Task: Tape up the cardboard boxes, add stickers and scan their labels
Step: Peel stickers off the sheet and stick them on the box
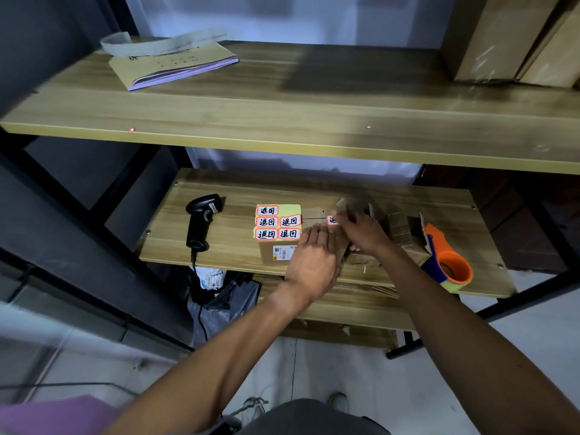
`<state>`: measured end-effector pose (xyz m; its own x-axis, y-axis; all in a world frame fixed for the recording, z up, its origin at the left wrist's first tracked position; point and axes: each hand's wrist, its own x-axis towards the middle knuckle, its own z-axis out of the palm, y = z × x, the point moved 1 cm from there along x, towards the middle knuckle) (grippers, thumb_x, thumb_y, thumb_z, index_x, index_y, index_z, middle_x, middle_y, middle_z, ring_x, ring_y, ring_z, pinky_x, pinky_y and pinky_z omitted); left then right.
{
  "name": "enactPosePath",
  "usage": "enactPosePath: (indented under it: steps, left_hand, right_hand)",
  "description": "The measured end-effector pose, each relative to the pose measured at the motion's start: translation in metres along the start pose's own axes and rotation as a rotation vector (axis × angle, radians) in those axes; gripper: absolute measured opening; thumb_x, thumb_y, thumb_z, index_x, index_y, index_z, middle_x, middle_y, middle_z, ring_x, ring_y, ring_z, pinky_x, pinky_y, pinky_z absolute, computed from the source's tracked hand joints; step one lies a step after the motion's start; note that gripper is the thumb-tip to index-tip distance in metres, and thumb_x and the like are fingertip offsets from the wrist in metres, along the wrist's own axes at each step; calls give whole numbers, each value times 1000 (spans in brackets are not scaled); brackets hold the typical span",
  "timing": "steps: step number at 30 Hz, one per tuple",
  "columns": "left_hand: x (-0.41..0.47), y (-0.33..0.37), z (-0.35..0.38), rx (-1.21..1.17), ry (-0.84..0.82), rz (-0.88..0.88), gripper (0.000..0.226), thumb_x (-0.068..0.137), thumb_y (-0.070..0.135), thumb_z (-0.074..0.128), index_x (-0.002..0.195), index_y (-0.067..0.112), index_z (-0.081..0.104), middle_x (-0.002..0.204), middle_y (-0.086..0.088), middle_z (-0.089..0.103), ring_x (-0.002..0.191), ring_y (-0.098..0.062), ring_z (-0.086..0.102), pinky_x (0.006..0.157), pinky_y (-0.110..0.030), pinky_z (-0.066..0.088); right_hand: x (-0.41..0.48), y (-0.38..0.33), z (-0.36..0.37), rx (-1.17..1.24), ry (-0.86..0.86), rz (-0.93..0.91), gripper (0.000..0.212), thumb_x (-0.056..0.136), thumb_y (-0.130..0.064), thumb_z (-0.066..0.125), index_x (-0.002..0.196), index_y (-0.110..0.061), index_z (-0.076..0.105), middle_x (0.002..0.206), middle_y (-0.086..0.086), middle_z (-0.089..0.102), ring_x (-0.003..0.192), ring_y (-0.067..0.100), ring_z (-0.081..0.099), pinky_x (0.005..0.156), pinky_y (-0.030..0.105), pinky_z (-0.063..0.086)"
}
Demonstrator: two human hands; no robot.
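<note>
The brown cardboard box sits on the lower wooden shelf; the left hand lies flat on its top, grip wide; the right hand reaches a small red-bordered sticker on the box, its grip too blurred to tell; a yellow sticker sheet covers the box's left part; a black barcode scanner lies left of the box, an orange tape dispenser right of it.

Dim, cool light; the wall beyond glows pale blue. Above the left hand and right hand, both softly motion-blurred, a dark shadow lies across the upper shelf. Straight edges bow and corners darken.
</note>
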<state>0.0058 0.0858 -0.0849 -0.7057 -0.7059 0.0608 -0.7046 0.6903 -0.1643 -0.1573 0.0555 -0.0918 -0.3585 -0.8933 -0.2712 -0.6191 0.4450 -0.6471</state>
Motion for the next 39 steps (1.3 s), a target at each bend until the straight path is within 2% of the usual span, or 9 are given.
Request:
enactPosePath:
  steps: [2, 4, 7, 14, 24, 27, 30, 36, 39]
  left_hand:
    - [0, 0, 3, -20, -1, -4, 73, 94, 41, 48, 148, -8, 40, 147, -27, 48, 138, -38, 45, 120, -47, 29]
    - [0, 0, 4, -33, 5, -8, 73, 94, 40, 48, 148, -8, 39, 148, -27, 47, 139, -38, 43, 121, -46, 27]
    - [2, -1, 4, -45, 0, -15, 73, 95, 40, 48, 150, -7, 36, 151, -26, 43, 142, -37, 39, 122, -46, 24]
    - [1, -3, 6, -51, 27, -9, 72, 95, 40, 47, 151, -4, 36, 151, -23, 44, 142, -34, 39, 123, -44, 23]
    - [2, -5, 10, -66, 56, 0, 74, 94, 41, 49, 151, -4, 35, 151, -24, 44, 143, -35, 39, 123, -44, 23]
    - [3, -3, 10, -61, 76, -6, 74, 92, 42, 52, 148, -5, 41, 148, -23, 48, 140, -35, 44, 121, -43, 26]
    - [3, -4, 9, -69, 94, -5, 73, 89, 42, 55, 145, -4, 47, 142, -22, 53, 135, -34, 48, 119, -42, 30]
    - [18, -21, -14, -463, 121, -112, 44, 89, 37, 45, 112, 11, 73, 117, -13, 71, 110, -33, 65, 103, -37, 43]
    - [19, -34, -22, -687, 134, -189, 33, 90, 32, 53, 114, 21, 74, 114, -6, 73, 105, -29, 66, 92, -34, 51]
  right_hand:
    - [0, 5, 0, 164, -9, 38, 47, 93, -62, 55, 113, -22, 64, 105, 15, 73, 71, 22, 73, 63, 34, 60]
    - [0, 9, 2, 270, 11, 70, 39, 95, -53, 61, 113, -19, 64, 103, 14, 72, 49, 12, 66, 43, 22, 50]
    - [3, 8, 5, 304, 38, 89, 45, 95, -53, 61, 118, -14, 63, 101, 13, 69, 53, 18, 62, 38, 19, 44]
    - [0, 13, 2, 451, 0, 158, 38, 100, -47, 55, 112, -11, 63, 71, 6, 62, 50, 19, 57, 51, 29, 56]
    - [-3, 6, 6, 207, 101, 67, 40, 96, -54, 57, 109, -17, 58, 91, 13, 70, 57, 26, 68, 47, 28, 54]
    - [-3, 11, 13, 127, 156, 24, 62, 87, -71, 48, 114, -15, 57, 99, 19, 71, 79, 41, 72, 72, 46, 60]
    - [-4, 10, 15, 86, 168, 9, 58, 95, -64, 46, 117, -12, 53, 94, 26, 71, 85, 44, 71, 83, 48, 56]
    - [-4, 10, 16, 25, 196, 11, 60, 97, -63, 43, 125, -10, 51, 101, 25, 70, 91, 41, 70, 84, 45, 53]
    - [-5, 11, 15, 8, 198, 24, 61, 97, -63, 43, 130, -12, 51, 103, 25, 70, 93, 40, 70, 85, 45, 53]
